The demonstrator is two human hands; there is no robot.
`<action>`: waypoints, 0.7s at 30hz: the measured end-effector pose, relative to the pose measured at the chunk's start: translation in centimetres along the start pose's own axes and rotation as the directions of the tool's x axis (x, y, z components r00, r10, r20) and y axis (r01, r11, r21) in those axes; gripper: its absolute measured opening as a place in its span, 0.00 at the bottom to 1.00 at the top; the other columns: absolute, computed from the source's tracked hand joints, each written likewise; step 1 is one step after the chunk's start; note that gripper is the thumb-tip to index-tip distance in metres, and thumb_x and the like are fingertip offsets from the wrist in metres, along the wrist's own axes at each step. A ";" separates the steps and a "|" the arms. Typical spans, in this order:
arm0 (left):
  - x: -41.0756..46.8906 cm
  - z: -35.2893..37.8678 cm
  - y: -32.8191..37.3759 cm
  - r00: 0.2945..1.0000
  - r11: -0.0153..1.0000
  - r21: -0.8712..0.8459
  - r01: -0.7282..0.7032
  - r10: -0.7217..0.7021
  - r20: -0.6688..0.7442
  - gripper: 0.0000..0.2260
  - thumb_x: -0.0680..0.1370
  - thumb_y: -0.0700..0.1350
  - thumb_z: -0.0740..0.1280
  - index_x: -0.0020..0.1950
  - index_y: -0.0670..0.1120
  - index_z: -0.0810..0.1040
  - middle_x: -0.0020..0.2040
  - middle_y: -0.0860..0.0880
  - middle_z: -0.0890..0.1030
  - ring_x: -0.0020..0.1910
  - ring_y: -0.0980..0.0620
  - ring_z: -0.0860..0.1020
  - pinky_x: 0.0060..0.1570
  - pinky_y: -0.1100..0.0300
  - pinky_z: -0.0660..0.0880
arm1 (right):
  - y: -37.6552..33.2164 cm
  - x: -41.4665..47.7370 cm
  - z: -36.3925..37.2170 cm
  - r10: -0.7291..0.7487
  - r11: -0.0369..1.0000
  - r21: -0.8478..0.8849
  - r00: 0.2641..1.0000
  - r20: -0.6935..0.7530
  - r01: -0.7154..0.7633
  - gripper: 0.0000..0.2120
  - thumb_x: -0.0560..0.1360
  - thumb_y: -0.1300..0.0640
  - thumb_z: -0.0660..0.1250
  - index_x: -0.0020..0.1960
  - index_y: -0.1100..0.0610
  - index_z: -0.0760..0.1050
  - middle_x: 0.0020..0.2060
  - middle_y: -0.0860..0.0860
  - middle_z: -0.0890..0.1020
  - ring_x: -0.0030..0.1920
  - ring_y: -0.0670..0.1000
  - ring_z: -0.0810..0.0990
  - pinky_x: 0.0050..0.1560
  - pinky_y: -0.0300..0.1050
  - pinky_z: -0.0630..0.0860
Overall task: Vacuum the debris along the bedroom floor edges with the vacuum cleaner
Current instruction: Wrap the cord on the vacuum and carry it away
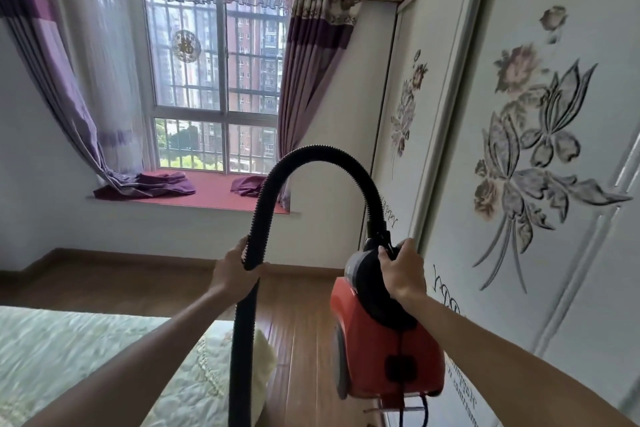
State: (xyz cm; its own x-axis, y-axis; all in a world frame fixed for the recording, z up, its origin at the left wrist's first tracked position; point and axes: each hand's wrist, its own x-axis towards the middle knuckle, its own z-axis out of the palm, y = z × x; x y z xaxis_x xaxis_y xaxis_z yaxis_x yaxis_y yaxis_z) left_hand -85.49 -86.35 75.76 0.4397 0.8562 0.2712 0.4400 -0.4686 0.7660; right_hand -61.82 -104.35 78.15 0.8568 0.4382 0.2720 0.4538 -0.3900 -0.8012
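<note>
1. We see the red and black canister vacuum cleaner [384, 350] held up in the air, clear of the brown wooden plank floor [304, 340] and just beside the white wardrobe doors with raised grey flower patterns [519, 184].
2. The right hand [403, 270] grips the black handle at the top of the vacuum cleaner, its fingers curled tightly over it and its thumb on the near side.
3. The black ribbed hose [311, 152] rises from the top of the vacuum cleaner, arches high to the left and comes down into the left hand [235, 270].
4. The left hand's fingers are wrapped round the hose, clamped on it, with the thumb on the right side.
5. Below the left hand the hose hangs straight down and leaves the picture at the bottom edge.
6. A thin black cord [424, 406] dangles beneath the vacuum cleaner.
7. At lower left we see the corner of a bed with a pale green quilted cover [69, 350].
8. Ahead stands a barred window [214, 80], flanked by purple patterned curtains [311, 80], above a red window seat [214, 194].
</note>
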 end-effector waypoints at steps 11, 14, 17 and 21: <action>15.1 8.3 -1.6 0.998 0.998 0.009 0.056 -0.056 0.007 0.32 0.74 0.47 0.75 0.76 0.50 0.67 0.46 0.49 0.79 0.42 0.50 0.78 0.44 0.60 0.74 | 3.6 15.4 9.1 0.014 1.000 -0.016 0.999 0.047 -0.013 0.17 0.78 0.48 0.66 0.55 0.61 0.67 0.48 0.60 0.79 0.51 0.64 0.80 0.51 0.61 0.79; 19.7 11.4 -1.0 0.998 0.998 -0.009 0.062 -0.062 0.025 0.32 0.74 0.45 0.74 0.76 0.50 0.67 0.49 0.46 0.80 0.44 0.50 0.78 0.46 0.59 0.74 | 4.6 20.2 11.2 0.048 0.999 -0.021 0.997 0.059 -0.047 0.17 0.78 0.46 0.66 0.54 0.59 0.66 0.44 0.55 0.74 0.49 0.65 0.80 0.46 0.64 0.81; 23.9 13.6 -0.7 0.998 0.998 -0.001 0.059 -0.059 0.008 0.32 0.74 0.44 0.74 0.76 0.47 0.66 0.58 0.42 0.82 0.46 0.50 0.76 0.49 0.58 0.74 | 5.1 24.5 12.9 0.066 0.997 -0.037 0.995 0.070 -0.064 0.17 0.78 0.45 0.65 0.52 0.58 0.65 0.46 0.57 0.76 0.47 0.65 0.81 0.43 0.64 0.81; 28.8 15.5 -0.8 0.997 0.997 0.000 0.074 -0.074 -0.003 0.32 0.74 0.45 0.74 0.76 0.47 0.66 0.59 0.42 0.81 0.47 0.50 0.76 0.50 0.58 0.74 | 5.4 29.6 14.7 0.052 0.998 -0.041 0.996 0.078 -0.049 0.18 0.79 0.47 0.65 0.56 0.61 0.67 0.49 0.61 0.79 0.48 0.66 0.81 0.45 0.61 0.81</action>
State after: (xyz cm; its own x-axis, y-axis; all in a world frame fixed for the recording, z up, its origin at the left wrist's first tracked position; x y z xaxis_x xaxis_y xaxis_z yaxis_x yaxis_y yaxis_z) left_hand -61.03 -64.72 73.93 0.4036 0.8893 0.2151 0.4712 -0.4035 0.7844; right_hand -37.62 -81.60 74.09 0.8578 0.4787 0.1874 0.4207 -0.4443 -0.7910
